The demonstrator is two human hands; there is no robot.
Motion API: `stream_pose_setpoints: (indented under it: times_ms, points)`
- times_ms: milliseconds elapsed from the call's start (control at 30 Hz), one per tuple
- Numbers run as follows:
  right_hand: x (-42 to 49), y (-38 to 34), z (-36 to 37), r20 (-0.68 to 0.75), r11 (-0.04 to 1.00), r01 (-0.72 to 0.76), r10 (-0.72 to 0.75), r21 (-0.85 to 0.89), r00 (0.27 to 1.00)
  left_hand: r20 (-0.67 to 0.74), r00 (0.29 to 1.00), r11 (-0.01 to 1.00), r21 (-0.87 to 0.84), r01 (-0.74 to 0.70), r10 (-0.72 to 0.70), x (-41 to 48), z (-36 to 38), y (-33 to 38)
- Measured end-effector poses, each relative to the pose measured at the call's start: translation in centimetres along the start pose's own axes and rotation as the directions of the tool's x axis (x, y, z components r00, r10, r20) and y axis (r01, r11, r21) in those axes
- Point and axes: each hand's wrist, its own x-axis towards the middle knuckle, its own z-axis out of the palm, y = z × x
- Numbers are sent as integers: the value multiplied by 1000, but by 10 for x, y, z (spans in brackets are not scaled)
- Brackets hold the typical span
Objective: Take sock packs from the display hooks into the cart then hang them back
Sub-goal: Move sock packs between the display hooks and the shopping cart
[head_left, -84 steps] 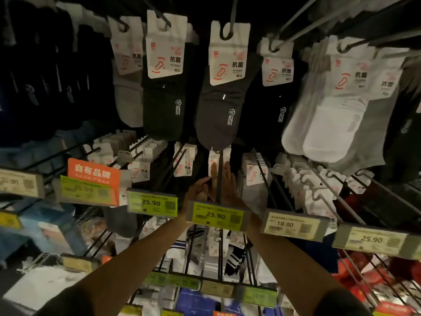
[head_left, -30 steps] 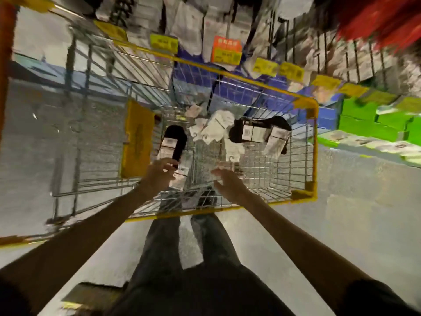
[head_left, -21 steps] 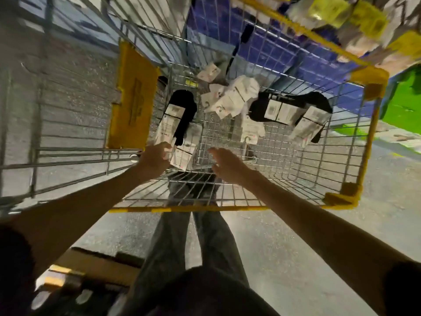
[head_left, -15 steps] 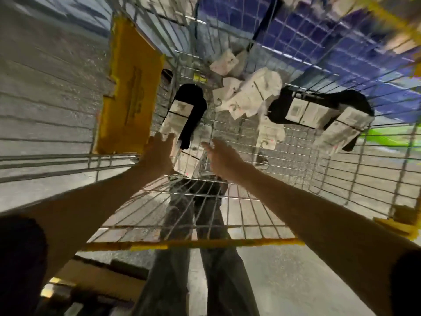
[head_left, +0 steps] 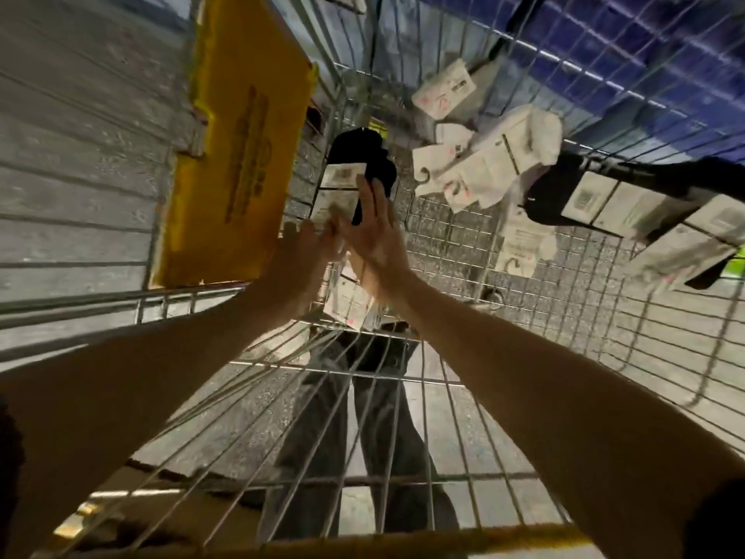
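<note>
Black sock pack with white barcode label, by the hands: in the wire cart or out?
In. Black sock pack lies inside the silver wire cart, mesh walls around it, right hand open over it.

floor: grey speckled floor [head_left: 72, 175] is seen at left and near | stock: blue boxes [head_left: 665, 74] are stacked far right | clothing: dark trousers [head_left: 363, 417] are seen near centre | edge: green strip [head_left: 736, 268] is glimpsed at right

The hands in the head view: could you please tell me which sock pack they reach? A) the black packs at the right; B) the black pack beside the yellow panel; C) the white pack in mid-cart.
B: the left hand and right hand meet at the black pack beside the yellow panel.
</note>
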Motion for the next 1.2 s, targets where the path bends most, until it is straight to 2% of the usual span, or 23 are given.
stream_pose_setpoints:
  times_ms: [100, 133, 200, 267, 333, 433, 500, 600, 667, 800, 900, 967, 1067, 1200]
  points:
    - [0, 13, -8, -43, 993, 89, -86, 77, 995, -10, 1000, 965, -261, -17, 15, 0, -8, -5]
    - [-1, 17, -14, -28, 980, 45, -41, 196, 999, -67, 998, 928, -369, -41, 17, -1, -16, -6]
    - [-6, 21, -32, 11, 885, -53, 54, 462, 998, -179, 984, 855, -511, -89, -5, 0, -37, -8]
    - [-12, 22, -51, 10, 788, -58, 65, 613, 998, -174, 985, 756, -646, -105, -12, 3, -52, -12]
    - [-21, 26, -68, 5, 742, -61, 78, 668, 997, -146, 989, 698, -708, -102, -4, 5, -69, -14]
    - [-33, 33, -78, 28, 680, -56, 51, 731, 998, -179, 984, 619, -774, -133, -13, 6, -90, -16]
    - [-40, 38, -85, 102, 656, -125, 74, 744, 992, -142, 989, 521, -848, -100, -42, 4, -101, -16]
    - [-50, 44, -94, 188, 544, -202, 83, 815, 979, 14, 995, 276, -960, 42, -103, 2, -115, -13]
    - [-54, 45, -104, 252, 429, -264, 86, 864, 964, 196, 981, 147, -970, 194, 0, 1, -118, -10]
    - [-67, 52, -121, 398, 106, -407, 93, 907, 913, 427, 863, 73, -903, 424, 271, -10, -106, -11]
    - [-75, 52, -121, 464, -76, -458, 95, 886, 881, 486, 785, -25, -844, 535, 384, -18, -102, -4]
    - [-75, 47, -118, 488, -154, -469, 119, 869, 865, 487, 810, -46, -848, 528, 327, -19, -100, 5]
    - [-76, 36, -114, 501, -254, -468, 81, 847, 862, 433, 885, 2, -898, 439, 172, -22, -98, 17]
    - [-76, 24, -110, 467, -299, -446, -1, 844, 884, 270, 962, 103, -957, 272, -36, -28, -99, 25]
